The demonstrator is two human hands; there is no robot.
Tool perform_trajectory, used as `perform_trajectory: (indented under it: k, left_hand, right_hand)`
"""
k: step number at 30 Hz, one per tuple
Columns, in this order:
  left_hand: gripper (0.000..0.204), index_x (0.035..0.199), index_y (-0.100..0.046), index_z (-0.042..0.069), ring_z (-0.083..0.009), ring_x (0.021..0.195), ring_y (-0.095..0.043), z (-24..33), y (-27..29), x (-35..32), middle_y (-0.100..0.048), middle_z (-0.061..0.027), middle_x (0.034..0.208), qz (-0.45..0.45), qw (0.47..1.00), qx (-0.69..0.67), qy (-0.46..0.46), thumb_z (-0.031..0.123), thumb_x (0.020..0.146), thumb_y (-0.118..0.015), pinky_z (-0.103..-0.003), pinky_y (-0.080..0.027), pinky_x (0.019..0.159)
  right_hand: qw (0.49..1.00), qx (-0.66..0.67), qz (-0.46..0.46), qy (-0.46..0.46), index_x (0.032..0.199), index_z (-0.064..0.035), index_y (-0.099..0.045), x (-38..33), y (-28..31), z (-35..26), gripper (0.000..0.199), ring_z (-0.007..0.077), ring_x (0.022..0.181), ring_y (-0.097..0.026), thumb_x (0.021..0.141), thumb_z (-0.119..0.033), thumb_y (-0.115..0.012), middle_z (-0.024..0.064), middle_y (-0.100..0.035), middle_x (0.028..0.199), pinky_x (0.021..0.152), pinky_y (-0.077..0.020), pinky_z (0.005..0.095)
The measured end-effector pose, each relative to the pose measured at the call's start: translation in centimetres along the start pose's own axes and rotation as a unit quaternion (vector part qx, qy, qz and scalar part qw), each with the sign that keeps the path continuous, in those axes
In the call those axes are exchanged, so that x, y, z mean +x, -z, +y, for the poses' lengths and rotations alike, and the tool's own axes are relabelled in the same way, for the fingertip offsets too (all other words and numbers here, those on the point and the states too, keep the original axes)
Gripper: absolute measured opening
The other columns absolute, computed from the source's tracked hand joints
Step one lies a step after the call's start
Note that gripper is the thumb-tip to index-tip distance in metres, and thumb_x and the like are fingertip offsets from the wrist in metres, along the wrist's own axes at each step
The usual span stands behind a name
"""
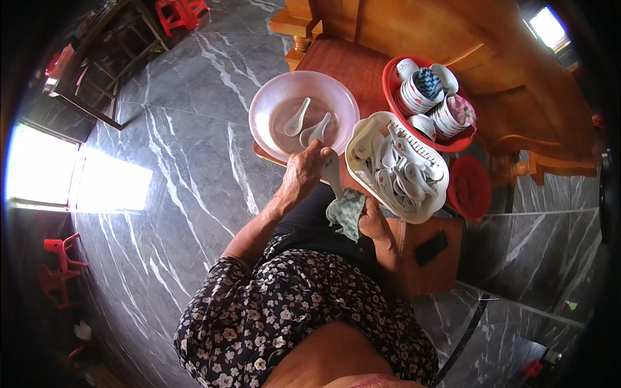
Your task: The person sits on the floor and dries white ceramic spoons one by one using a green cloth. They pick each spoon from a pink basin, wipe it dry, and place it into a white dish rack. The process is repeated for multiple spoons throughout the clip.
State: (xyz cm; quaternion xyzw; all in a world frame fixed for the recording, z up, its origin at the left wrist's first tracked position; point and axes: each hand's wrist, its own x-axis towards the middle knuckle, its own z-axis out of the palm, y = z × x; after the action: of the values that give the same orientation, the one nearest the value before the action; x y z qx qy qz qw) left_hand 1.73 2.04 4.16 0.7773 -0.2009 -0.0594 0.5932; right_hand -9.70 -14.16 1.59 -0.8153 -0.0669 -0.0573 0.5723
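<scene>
My left hand (303, 173) grips a white soup spoon (332, 173) by one end, just in front of a pale pink basin (259, 107). The spoon's other end reaches down to a green patterned cloth (348, 212), which my right hand (373, 221) holds bunched in its fingers. Two more white spoons lie in the basin: one spoon (297, 118) at its middle, another spoon (315, 131) nearer my left hand. To the right of it, a cream plastic basket (414, 215) holds a heap of white spoons (404, 171), some with red flower marks.
Behind the basket, a red basin (396, 107) holds stacked bowls (417, 97) and crumpled cloths. Another red basin (470, 184) sits lower right. A dark phone (431, 248) lies on the brown seat (446, 275) by my right arm. The wooden bench back (446, 29) rises behind.
</scene>
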Motion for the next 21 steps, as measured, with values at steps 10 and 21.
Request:
perform_trajectory:
  k: [10,21]
  left_hand:
    - [0.027,0.091,-0.052,0.002,-0.0227,0.059,-0.054,0.6,-1.3,-1.2,-0.056,-0.0141,0.066,-0.055,0.997,0.029,-0.038,0.026,0.093,-0.042,-0.034,-0.044,0.061]
    - [0.026,0.093,-0.051,0.002,-0.0196,0.057,-0.051,-0.2,-1.1,-1.4,-0.053,-0.0125,0.063,-0.063,0.997,0.040,-0.029,0.027,0.093,-0.042,-0.033,-0.042,0.058]
  right_hand:
    - [0.987,0.123,-0.015,-0.098,0.088,0.0002,-0.061,1.1,-0.7,1.0,0.016,0.0152,0.060,-0.058,0.076,-0.006,-0.053,0.0071,-0.063,0.070,0.058,-0.0465,0.0286]
    - [0.998,0.069,-0.011,-0.004,0.089,0.0019,-0.060,2.2,-0.4,-0.9,0.017,0.0144,0.070,-0.060,0.077,-0.008,-0.055,0.0087,-0.064,0.077,0.066,-0.0477,0.0292]
